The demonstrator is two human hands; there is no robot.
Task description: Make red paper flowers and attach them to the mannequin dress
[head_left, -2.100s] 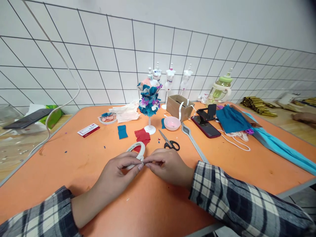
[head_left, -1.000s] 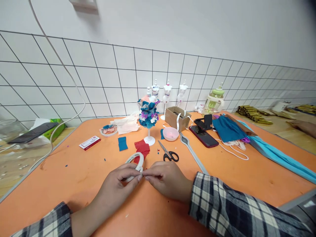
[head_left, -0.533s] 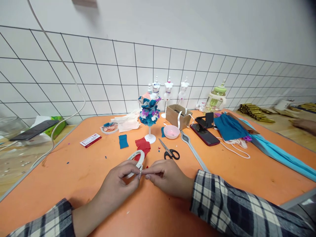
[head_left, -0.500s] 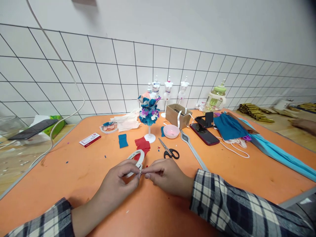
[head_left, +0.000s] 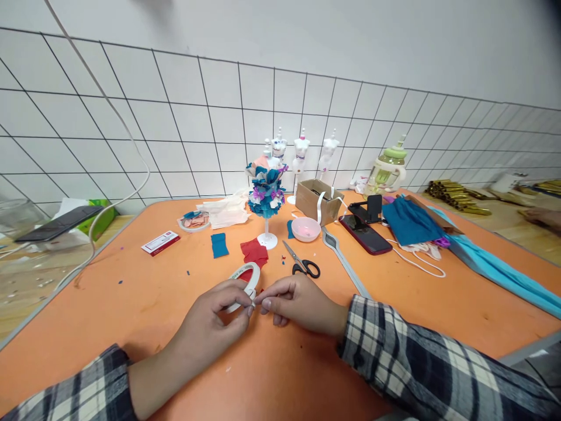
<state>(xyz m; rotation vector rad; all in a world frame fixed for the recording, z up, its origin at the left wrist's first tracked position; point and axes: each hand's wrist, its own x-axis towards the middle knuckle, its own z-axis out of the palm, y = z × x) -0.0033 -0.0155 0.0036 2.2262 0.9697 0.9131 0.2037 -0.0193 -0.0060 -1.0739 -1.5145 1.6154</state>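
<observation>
My left hand (head_left: 214, 318) is closed around the near side of a roll of white tape (head_left: 252, 279), its thumb and fingertips pinched at the roll's edge. My right hand (head_left: 298, 304) meets it there, thumb and forefinger together by the tape; whatever small bit lies between those fingertips is too small to make out. Just beyond the roll lies a piece of red crepe paper (head_left: 254, 251), partly hidden by it. Black-handled scissors (head_left: 302, 263) rest past my right hand. A blue paper piece (head_left: 220, 245) lies to the left.
A small mannequin (head_left: 266, 193) dressed in blue and purple paper petals stands behind, with several white mannequins (head_left: 301, 149) at the wall. A pink bowl (head_left: 305, 230), a cardboard box (head_left: 319, 202), a phone (head_left: 365, 235) and a bottle (head_left: 387, 171) stand or lie to the right.
Both hands stay together at the tape roll. My right hand's fingers have curled and shifted slightly, with the thumb now nearer the forefinger. The whole view has tilted a little.
</observation>
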